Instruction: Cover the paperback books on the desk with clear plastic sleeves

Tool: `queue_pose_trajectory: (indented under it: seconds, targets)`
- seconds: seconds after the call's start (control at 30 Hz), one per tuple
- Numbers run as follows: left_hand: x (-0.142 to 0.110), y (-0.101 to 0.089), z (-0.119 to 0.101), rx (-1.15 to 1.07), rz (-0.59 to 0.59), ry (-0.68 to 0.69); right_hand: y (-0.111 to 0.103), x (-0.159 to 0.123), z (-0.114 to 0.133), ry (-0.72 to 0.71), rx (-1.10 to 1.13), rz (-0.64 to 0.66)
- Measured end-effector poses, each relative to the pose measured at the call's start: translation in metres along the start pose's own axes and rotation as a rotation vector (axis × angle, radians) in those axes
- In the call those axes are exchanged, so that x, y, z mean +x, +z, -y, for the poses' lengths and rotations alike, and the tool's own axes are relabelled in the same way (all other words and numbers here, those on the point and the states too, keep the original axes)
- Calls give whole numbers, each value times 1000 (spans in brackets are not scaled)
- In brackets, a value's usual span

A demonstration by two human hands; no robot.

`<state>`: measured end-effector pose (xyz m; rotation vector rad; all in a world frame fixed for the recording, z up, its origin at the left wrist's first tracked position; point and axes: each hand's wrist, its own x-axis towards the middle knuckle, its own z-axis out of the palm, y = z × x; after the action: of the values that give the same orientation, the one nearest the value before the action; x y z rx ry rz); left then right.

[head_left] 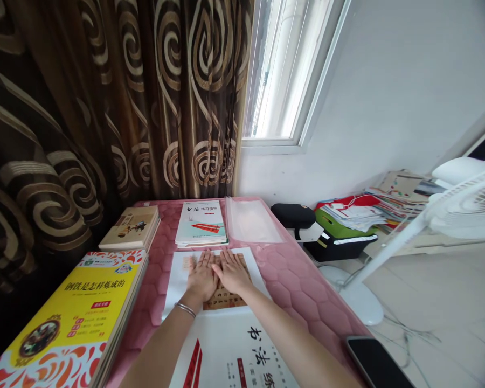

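Both of my hands lie flat, side by side, on an opened calligraphy book. My left hand [202,276], with a silver bangle at the wrist, rests on the left of the printed page [186,262]. My right hand [231,274] presses on a brown panel of brush characters [224,299], its thumb touching the left hand. Nearer to me lies the white cover [218,350] with large black characters and red strips, partly hidden under my forearms. Just beyond my fingertips sits a short stack of calligraphy booklets [201,222].
On the left are a stack with a yellow book [84,302] and a smaller tan stack [130,228]. A clear plastic sleeve [253,220] lies at the back of the pink quilted cover [303,291]. A phone [378,361] is at the right edge; a white fan [404,237] stands beyond.
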<state>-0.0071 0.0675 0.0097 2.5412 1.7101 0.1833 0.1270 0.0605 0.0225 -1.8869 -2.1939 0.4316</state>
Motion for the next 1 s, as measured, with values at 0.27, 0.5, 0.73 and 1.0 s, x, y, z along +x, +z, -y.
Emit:
queue_pose_trajectory:
  seconds: [0.27, 0.5, 0.73, 1.0]
  targets:
    - [0, -13, 13, 20, 39, -185, -16, -13, -51, 171, -140, 9]
    - [-13, -19, 50, 81, 35, -370, -15, -13, -50, 164, -173, 7]
    - [-14, -28, 21, 200, -63, -415, -10, -12, -53, 159, -201, -18]
    - [8, -10, -27, -42, 69, -103, -5, -10, -55, 147, -208, -51]
